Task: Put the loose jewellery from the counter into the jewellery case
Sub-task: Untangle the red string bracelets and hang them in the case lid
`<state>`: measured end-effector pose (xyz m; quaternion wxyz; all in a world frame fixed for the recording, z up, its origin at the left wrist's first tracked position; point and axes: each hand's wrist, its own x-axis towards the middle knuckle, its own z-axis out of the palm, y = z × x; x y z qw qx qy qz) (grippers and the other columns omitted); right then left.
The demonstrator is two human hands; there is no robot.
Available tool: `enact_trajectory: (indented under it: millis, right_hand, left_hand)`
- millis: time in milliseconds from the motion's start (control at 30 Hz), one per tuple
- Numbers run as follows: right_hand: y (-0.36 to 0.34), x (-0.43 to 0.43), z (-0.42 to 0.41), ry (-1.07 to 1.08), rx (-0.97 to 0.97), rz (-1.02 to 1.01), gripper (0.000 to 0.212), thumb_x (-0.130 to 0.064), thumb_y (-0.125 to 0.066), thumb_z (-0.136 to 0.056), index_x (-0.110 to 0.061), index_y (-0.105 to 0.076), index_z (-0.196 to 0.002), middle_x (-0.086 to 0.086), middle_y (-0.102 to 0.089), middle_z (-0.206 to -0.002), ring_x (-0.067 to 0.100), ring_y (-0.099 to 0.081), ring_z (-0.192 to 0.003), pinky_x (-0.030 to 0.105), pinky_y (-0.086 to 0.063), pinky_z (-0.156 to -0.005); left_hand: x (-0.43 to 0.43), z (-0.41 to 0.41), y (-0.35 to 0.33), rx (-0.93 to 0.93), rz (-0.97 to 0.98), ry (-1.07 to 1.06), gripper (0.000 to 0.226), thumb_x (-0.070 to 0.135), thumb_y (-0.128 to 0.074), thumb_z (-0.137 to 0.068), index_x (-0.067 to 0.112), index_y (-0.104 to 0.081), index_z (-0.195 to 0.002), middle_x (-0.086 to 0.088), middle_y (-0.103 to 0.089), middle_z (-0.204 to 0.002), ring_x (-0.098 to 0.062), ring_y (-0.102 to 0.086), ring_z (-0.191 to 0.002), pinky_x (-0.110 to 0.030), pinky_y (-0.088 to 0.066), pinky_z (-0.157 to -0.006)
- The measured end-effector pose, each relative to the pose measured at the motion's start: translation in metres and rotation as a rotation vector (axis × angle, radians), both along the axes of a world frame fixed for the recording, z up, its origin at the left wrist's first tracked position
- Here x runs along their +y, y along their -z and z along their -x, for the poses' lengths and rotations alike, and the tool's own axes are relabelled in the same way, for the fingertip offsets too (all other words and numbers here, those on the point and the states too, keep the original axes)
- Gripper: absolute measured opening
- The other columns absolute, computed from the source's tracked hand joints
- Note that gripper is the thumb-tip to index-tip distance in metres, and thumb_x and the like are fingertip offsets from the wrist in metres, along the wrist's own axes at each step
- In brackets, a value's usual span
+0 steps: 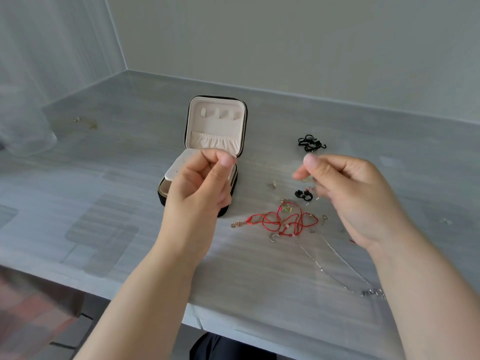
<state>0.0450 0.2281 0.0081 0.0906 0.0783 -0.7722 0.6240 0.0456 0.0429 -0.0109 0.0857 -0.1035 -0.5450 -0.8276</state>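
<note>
From the head camera we see the jewellery case (217, 126) standing open on the grey surface (124, 183), its lid upright and its black base partly hidden behind the left hand (200, 183). The cream lid lining carries three small tabs (220, 113) in a row. Below them is a gathered pocket (217, 142), and we see nothing hanging on the tabs or showing from the pocket. A white perforated panel (179, 165) lies tilted over the base. Only a sliver of the compartment beneath it shows, so we cannot tell what it holds.

The left hand's grip is curled, thumb tip against forefinger, raised in front of the case. Whether anything fine is pinched there we cannot tell. The right hand (345, 193) is blurred, its fingers loosely curled above the loose pieces, and we cannot make out whether its grip has hold of anything.

The loose jewellery lies on the surface right of the case:
- a black cord piece (311, 143) farthest back
- a small black item (302, 194)
- a gold stud (272, 183)
- tangled red cord bracelets (283, 221)
- a crescent charm (274, 237)
- a silver chain (335, 263) nearest the edge
</note>
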Motion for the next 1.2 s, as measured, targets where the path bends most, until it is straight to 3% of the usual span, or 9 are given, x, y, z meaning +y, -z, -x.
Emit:
enact_trajectory:
  millis: [100, 200, 467, 567, 700, 767, 967, 1100, 1200]
  right_hand:
    - [0.005, 0.001, 0.000, -0.109, -0.070, 0.037, 0.042, -0.063, -0.062, -0.071, -0.024, -0.073, -0.080, -0.011, -0.039, -0.048, 0.008, -0.033, -0.052, 0.028, -0.031, -0.061]
    - [0.008, 0.000, -0.001, -0.242, -0.184, 0.161, 0.020, -0.033, -0.060, -0.077, -0.023, -0.074, -0.088, -0.006, -0.053, -0.058, 0.007, -0.041, -0.053, 0.015, -0.036, -0.053]
    - [0.008, -0.005, 0.011, -0.345, -0.400, 0.353, 0.053, -0.038, -0.086, -0.053, -0.020, -0.072, -0.101, 0.007, -0.071, -0.081, 0.014, -0.060, -0.071, 0.018, -0.047, -0.062]
    - [-0.008, -0.015, 0.012, -0.272, -0.313, 0.218, 0.018, -0.015, -0.069, -0.079, -0.022, -0.072, -0.095, 0.001, -0.073, -0.093, 0.011, -0.065, -0.085, 0.016, -0.049, -0.073]
    - [-0.024, -0.038, 0.005, -0.279, -0.105, -0.044, 0.033, -0.003, -0.057, -0.088, -0.034, -0.061, -0.099, -0.023, -0.068, -0.101, -0.005, -0.057, -0.106, 0.018, -0.043, -0.095]
    - [-0.026, -0.047, 0.000, -0.282, -0.058, -0.133, 0.028, -0.007, -0.061, -0.086, -0.032, -0.059, -0.099, -0.020, -0.069, -0.099, -0.005, -0.057, -0.108, 0.020, -0.040, -0.099]
    - [-0.027, -0.057, -0.019, -0.237, -0.098, -0.265, 0.012, -0.010, -0.060, -0.087, -0.018, -0.070, -0.085, -0.007, -0.070, -0.083, -0.004, -0.063, -0.081, 0.012, -0.045, -0.082]
    - [-0.023, -0.053, -0.031, -0.161, -0.166, -0.244, 0.021, -0.022, -0.056, -0.090, -0.021, -0.071, -0.074, 0.005, -0.071, -0.087, 0.011, -0.062, -0.080, 0.033, -0.051, -0.079]
    - [-0.024, -0.050, -0.040, -0.180, -0.214, -0.120, 0.029, -0.021, -0.046, -0.096, -0.012, -0.064, -0.075, 0.004, -0.067, -0.075, 0.008, -0.061, -0.064, 0.019, -0.049, -0.068]
  left_hand:
    - [0.000, 0.001, 0.002, -0.022, 0.033, 0.011, 0.021, 0.020, -0.051, -0.084, 0.027, -0.059, -0.065, 0.009, -0.032, -0.052, -0.013, -0.019, -0.051, -0.026, -0.016, -0.050]
    - [0.000, 0.007, 0.003, -0.102, 0.013, 0.017, 0.018, 0.021, -0.052, -0.081, 0.025, -0.059, -0.065, 0.005, -0.035, -0.055, -0.014, -0.023, -0.053, -0.028, -0.018, -0.053]
    - [-0.013, 0.033, -0.036, -0.167, 0.073, 0.115, 0.017, 0.023, -0.051, -0.080, 0.024, -0.059, -0.064, 0.004, -0.054, -0.066, -0.009, -0.046, -0.057, -0.015, -0.039, -0.053]
    - [-0.019, 0.036, -0.050, -0.128, 0.170, 0.192, 0.012, 0.023, -0.058, -0.082, 0.018, -0.059, -0.071, 0.002, -0.062, -0.075, -0.009, -0.053, -0.064, -0.015, -0.043, -0.057]
    - [-0.018, 0.027, -0.065, -0.004, 0.373, 0.324, 0.013, 0.021, -0.052, -0.087, 0.011, -0.054, -0.079, 0.001, -0.065, -0.074, -0.009, -0.056, -0.066, -0.017, -0.043, -0.060]
    - [-0.016, 0.020, -0.073, 0.021, 0.433, 0.350, 0.014, 0.014, -0.049, -0.092, 0.011, -0.053, -0.079, 0.002, -0.065, -0.073, -0.010, -0.056, -0.067, -0.017, -0.045, -0.062]
    - [-0.026, 0.005, -0.090, 0.117, 0.517, 0.315, 0.018, 0.013, -0.048, -0.095, 0.015, -0.055, -0.078, 0.009, -0.065, -0.071, -0.006, -0.052, -0.063, -0.020, -0.039, -0.063]
    - [-0.039, 0.001, -0.098, 0.137, 0.508, 0.225, 0.019, 0.014, -0.048, -0.095, 0.017, -0.054, -0.077, 0.009, -0.064, -0.074, -0.003, -0.048, -0.058, -0.016, -0.036, -0.057]
    - [-0.050, 0.004, -0.094, 0.141, 0.496, 0.154, 0.017, 0.016, -0.050, -0.094, 0.019, -0.055, -0.078, 0.009, -0.062, -0.074, -0.005, -0.047, -0.059, -0.019, -0.035, -0.060]
